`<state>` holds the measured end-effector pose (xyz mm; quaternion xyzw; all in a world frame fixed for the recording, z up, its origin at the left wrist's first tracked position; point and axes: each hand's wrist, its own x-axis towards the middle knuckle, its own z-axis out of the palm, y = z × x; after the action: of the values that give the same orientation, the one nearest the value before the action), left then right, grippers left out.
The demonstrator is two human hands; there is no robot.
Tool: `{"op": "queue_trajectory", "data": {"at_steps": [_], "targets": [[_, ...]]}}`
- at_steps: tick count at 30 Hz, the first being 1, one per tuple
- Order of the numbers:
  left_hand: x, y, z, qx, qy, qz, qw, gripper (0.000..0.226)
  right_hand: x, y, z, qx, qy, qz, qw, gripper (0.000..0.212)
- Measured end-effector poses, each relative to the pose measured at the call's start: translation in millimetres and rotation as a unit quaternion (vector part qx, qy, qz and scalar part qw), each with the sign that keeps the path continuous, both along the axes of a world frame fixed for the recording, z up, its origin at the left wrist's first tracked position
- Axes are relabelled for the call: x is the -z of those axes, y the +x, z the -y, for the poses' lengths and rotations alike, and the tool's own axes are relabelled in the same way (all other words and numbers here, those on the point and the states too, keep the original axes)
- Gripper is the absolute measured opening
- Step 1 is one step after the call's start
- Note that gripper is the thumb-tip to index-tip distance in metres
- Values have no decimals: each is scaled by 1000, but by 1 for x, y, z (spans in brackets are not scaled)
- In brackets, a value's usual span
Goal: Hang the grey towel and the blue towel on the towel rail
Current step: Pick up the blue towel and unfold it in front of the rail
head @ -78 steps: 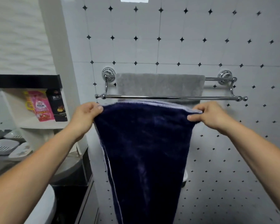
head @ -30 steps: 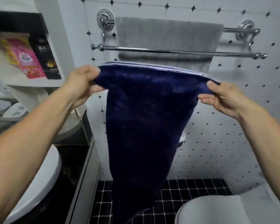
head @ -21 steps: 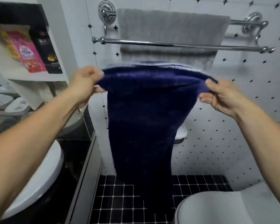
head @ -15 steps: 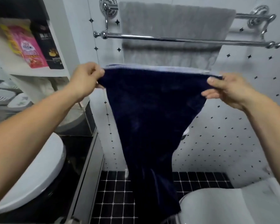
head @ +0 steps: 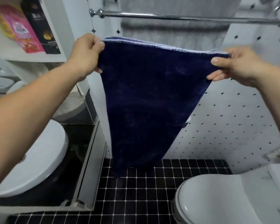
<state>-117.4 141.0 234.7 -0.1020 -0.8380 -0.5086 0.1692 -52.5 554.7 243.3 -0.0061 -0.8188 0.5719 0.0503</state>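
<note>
I have my left hand [head: 86,57] and right hand [head: 238,65] pinching the blue towel [head: 150,101] taut, seemingly parallel beneath the towel rail [head: 184,17] above.

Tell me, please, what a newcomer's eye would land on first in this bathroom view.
The dark blue towel dominates the centre, stretched by its top corners between the left hand and the right hand, its lower end hanging free above the black floor tiles. Above and behind it, the grey towel hangs behind the bare front bar of the towel rail. A white toilet lid fills the bottom right corner.
</note>
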Motion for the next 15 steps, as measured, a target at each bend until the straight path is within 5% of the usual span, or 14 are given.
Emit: {"op": "queue_trajectory", "data": {"at_steps": [6,15], "targets": [[3,-1,6,6,36,24,999,17,4,-2,7,-8,-18,-3,1000,1],[10,-7,8,7,51,33,998,19,4,-6,7,-4,-33,1,999,13]]}}
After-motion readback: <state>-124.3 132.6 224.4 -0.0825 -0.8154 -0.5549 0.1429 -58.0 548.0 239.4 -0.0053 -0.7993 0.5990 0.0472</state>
